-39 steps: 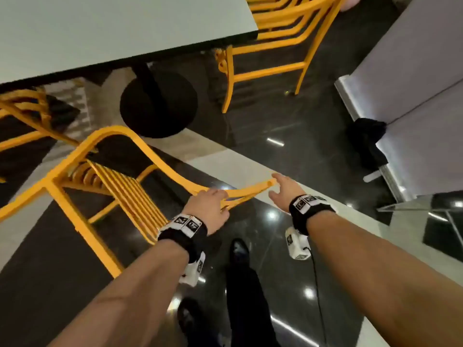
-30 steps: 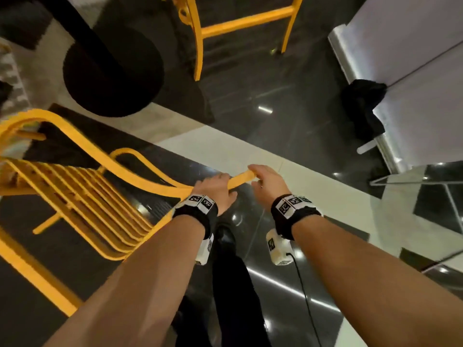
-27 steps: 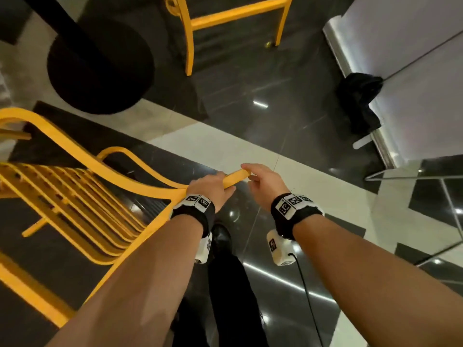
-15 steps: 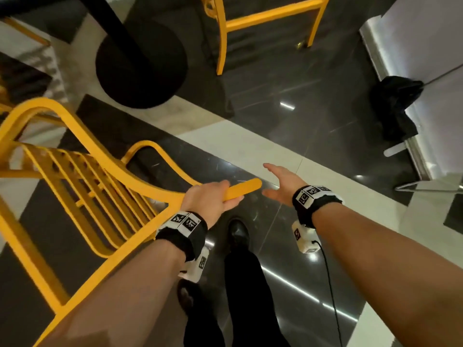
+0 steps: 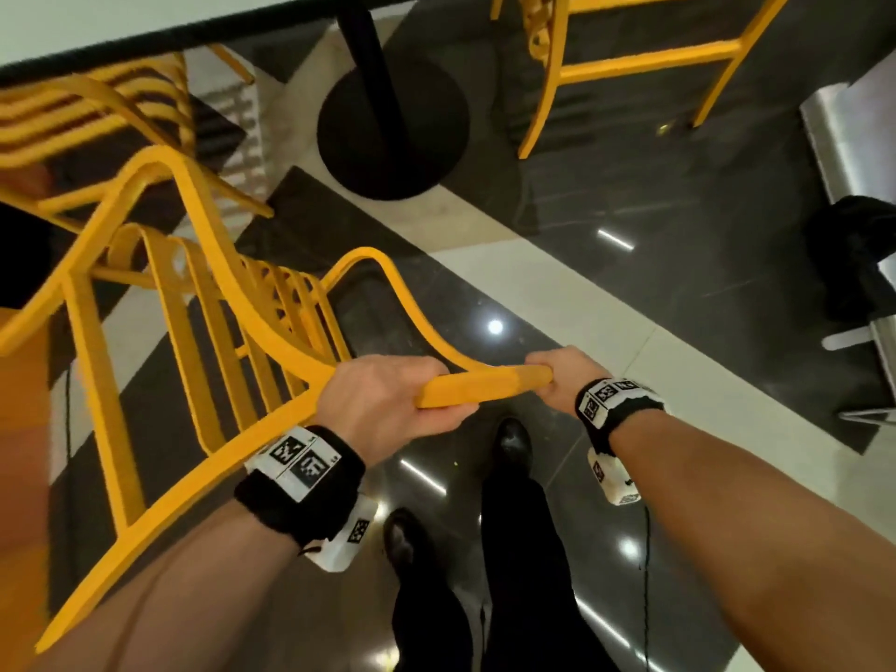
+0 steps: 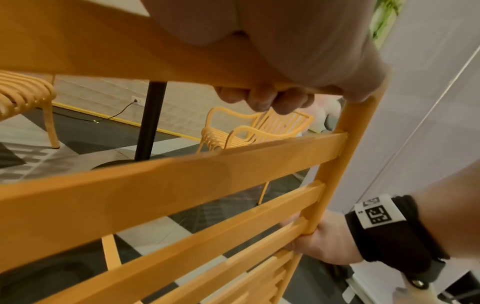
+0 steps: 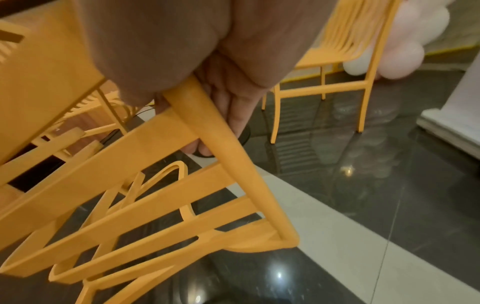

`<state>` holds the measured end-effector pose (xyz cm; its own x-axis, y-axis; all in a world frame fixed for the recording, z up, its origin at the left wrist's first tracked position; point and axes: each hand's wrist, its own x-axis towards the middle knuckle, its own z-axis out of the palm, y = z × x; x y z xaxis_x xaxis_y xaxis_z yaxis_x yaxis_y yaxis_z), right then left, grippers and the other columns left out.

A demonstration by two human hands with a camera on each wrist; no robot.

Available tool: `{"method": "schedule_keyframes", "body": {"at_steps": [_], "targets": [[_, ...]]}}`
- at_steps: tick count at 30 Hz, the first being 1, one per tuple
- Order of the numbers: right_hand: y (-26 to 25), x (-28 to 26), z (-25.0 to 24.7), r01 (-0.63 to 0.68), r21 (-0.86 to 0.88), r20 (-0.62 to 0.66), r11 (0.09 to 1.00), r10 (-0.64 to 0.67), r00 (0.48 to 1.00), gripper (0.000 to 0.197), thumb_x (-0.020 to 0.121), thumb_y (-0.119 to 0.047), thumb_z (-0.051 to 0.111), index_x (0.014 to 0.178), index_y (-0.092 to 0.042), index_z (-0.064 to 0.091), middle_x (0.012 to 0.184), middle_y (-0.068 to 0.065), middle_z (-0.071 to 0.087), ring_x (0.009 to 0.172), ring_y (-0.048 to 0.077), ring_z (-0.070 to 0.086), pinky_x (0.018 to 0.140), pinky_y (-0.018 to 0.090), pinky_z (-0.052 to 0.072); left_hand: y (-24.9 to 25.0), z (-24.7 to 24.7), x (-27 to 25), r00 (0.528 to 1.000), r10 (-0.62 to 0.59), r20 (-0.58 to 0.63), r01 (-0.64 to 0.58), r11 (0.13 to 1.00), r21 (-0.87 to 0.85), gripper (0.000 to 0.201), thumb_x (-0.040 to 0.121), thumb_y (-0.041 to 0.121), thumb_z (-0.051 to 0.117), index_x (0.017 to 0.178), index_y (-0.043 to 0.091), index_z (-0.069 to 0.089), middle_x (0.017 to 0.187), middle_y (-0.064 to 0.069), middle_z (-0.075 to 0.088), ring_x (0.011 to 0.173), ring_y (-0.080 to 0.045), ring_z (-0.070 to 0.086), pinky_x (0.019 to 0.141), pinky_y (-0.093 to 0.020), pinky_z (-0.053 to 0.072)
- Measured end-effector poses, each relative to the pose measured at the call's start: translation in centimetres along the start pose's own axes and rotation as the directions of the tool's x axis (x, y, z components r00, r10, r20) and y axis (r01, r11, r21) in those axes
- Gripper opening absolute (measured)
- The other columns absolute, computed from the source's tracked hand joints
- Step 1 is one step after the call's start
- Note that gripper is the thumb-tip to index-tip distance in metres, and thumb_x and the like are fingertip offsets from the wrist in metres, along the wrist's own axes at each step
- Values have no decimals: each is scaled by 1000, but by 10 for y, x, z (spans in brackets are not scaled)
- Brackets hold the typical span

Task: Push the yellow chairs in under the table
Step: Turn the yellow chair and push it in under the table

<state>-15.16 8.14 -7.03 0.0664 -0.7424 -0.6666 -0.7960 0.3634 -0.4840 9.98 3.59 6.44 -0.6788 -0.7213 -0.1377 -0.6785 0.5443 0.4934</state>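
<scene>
A yellow slatted chair stands on the tiled floor in front of me, its back towards me and its seat facing the white table. My left hand grips the top rail of the backrest, fingers curled under the rail. My right hand grips the right end of the same rail, at the corner post. The right hand also shows in the left wrist view, at that corner. The chair's seat front lies near the table edge.
The table's black pedestal base stands ahead. A second yellow chair is at the far right, and a third sits under the table at left. A black bag lies by a grey panel on the right. My shoes are just behind the chair.
Half a second ago my right hand was open, off the rail; now it grips the rail's end again. The chair has moved closer to the table, whose edge is back in view.
</scene>
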Motion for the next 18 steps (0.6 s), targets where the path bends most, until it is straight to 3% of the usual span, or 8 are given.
{"method": "schedule_keyframes", "body": {"at_steps": [4, 7, 12, 15, 18], "targets": [[-21, -42, -23, -47, -81, -83, 996, 40, 996, 19, 83, -16, 57, 70, -30, 58, 67, -3, 56, 68, 22, 52, 63, 27, 39, 12, -23, -7, 995, 22, -100, -25, 999, -33, 54, 84, 75, 40, 78, 27, 66, 60, 10, 60, 53, -7, 55, 46, -33, 48], [-32, -78, -43, -106, -172, -151, 979, 80, 985, 8, 83, -20, 56, 80, -23, 63, 81, 6, 69, 77, 27, 61, 62, 29, 42, 28, -41, -12, 982, 89, -167, -96, 995, -29, 62, 86, 77, 36, 76, 23, 66, 59, 8, 60, 51, -7, 55, 44, -33, 47], [-64, -141, -95, -150, -270, -318, 951, 59, 946, 15, 79, -18, 58, 67, -26, 53, 81, 10, 71, 83, 35, 65, 66, 34, 47, 63, -83, -32, 929, 128, -346, -187, 972, -141, 44, 83, 65, 53, 79, 24, 69, 65, 10, 65, 56, -5, 58, 47, -33, 50], [-97, -180, -118, -142, -298, -441, 944, -4, 898, 26, 80, -17, 60, 63, -27, 43, 85, 12, 71, 86, 37, 65, 69, 37, 48, 71, -109, -53, 914, 77, -398, -184, 954, -237, 26, 79, 62, 58, 70, 38, 62, 61, 11, 61, 58, -6, 57, 51, -34, 49], [-129, -208, -126, -137, -333, -507, 933, -55, 860, 2, 81, -17, 60, 79, -17, 61, 86, 12, 70, 86, 37, 65, 71, 40, 52, 65, -132, -80, 912, 38, -409, -190, 922, -337, 19, 77, 63, 62, 74, 44, 59, 64, 13, 60, 63, -6, 59, 57, -26, 48]]}}
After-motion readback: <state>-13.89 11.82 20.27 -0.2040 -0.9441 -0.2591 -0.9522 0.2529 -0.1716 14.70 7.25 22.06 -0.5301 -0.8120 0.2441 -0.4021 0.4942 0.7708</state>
